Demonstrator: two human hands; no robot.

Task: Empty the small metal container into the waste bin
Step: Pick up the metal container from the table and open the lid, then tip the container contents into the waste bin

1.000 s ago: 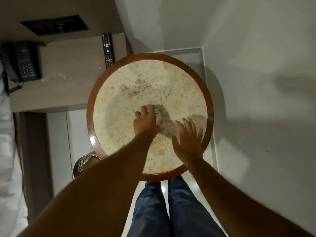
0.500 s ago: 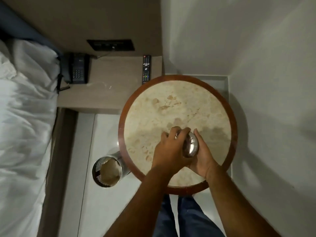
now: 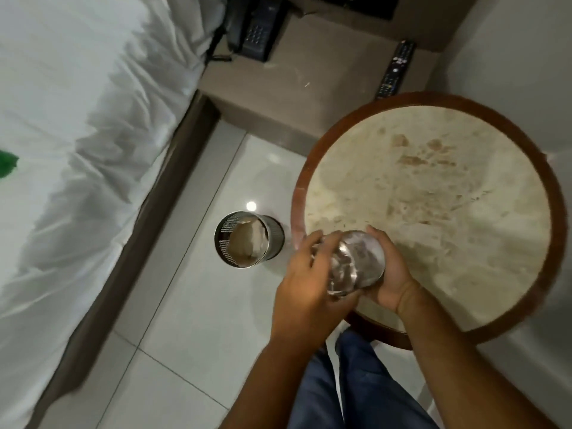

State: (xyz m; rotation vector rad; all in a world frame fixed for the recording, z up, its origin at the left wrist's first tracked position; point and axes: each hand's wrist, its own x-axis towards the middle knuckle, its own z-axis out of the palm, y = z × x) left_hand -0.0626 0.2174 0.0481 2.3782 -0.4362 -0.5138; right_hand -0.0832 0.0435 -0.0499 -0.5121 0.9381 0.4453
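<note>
A small shiny metal container is held between both hands over the left edge of the round table. My left hand grips its left side, fingers curled over the top. My right hand cups its right side and underside. The container is tilted on its side; what is inside cannot be made out. The waste bin, a perforated metal cylinder with paper in it, stands on the floor to the left of the table, apart from the hands.
A bed with white sheets fills the left side. Behind the table a bedside unit carries a black telephone and a remote control. White floor tiles surround the bin. My legs in blue trousers are below.
The container has been lifted from the table's middle into both hands and carried toward the table's left edge. The view has swung left, bringing the bin and bed into sight.
</note>
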